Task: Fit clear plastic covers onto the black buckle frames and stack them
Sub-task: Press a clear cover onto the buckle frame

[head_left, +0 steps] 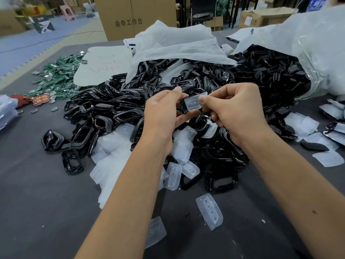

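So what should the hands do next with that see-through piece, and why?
Probably press the clear plastic cover down onto the black buckle frame until it seats. Both the left hand and the right hand already pinch the pair together above the pile of black frames, and the cover looks only partly on, though fingers hide the fit.

The cover [194,102] I pinch is frosted translucent white, dotted with a row of small round dimples. The buckle frames [112,109] heaped under my hands are glossy black. The table [37,184] is dark grey. The circuit boards [57,75] are green.
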The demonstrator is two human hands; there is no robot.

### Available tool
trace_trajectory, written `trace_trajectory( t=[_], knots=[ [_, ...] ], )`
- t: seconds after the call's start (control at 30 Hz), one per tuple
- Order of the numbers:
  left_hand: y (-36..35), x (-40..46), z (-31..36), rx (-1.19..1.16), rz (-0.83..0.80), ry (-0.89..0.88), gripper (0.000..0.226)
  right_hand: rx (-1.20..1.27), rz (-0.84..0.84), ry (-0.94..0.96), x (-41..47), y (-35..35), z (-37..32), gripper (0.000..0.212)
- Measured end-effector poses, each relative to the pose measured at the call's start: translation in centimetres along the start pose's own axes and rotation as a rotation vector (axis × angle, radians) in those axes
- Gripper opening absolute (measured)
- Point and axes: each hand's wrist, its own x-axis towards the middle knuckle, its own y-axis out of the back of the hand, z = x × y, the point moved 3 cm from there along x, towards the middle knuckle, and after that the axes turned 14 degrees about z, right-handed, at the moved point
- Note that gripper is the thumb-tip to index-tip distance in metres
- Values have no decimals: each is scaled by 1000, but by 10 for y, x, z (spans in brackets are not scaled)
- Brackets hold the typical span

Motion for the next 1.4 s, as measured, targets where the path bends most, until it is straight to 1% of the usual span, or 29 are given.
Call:
trace_trajectory(
  t=[0.1,0.23,0.27,0.37,0.63,0.87,0.97,1.0,1.07,1.13,1.2,1.3,1.4],
  knots=[
    [-1,-1,0,5,-9,1,27,-16,15,-2,0,0,0,24],
    [-1,-3,0,56,-49,-63,7,-26,25,10,-1,0,0,27],
    [-2,-4,-1,66,-54,-79,6,-19,32,16,-1,0,1,29],
    [-3,-6,-2,63,-50,-100,15,-9,56,31,-2,-2,2,32],
    [-2,-9,-2,14,-32,-98,7,-1,-6,-13,1,-1,2,27],
    [0,-8,-4,23,-31,-90,11,-9,2,-35,0,-1,2,27],
    [0,-7,-4,26,-33,-99,13,-35,17,-41,0,-1,2,30],
    [0,-7,-4,25,-36,-98,14,-22,17,-63,0,-1,2,31],
    [0,-7,-3,23,-46,-92,15,80,-16,-178,0,-1,3,31],
    [1,-7,-2,13,-57,-80,17,185,-90,-328,0,-2,4,27],
    [1,-7,-1,-5,-70,-57,17,242,-178,-424,1,-2,3,24],
    [0,-7,0,-25,-93,-38,18,304,-284,-486,-1,-3,0,24],
    [0,-7,1,-34,-112,-33,17,304,-298,-474,-1,-3,0,17]
  ],
)
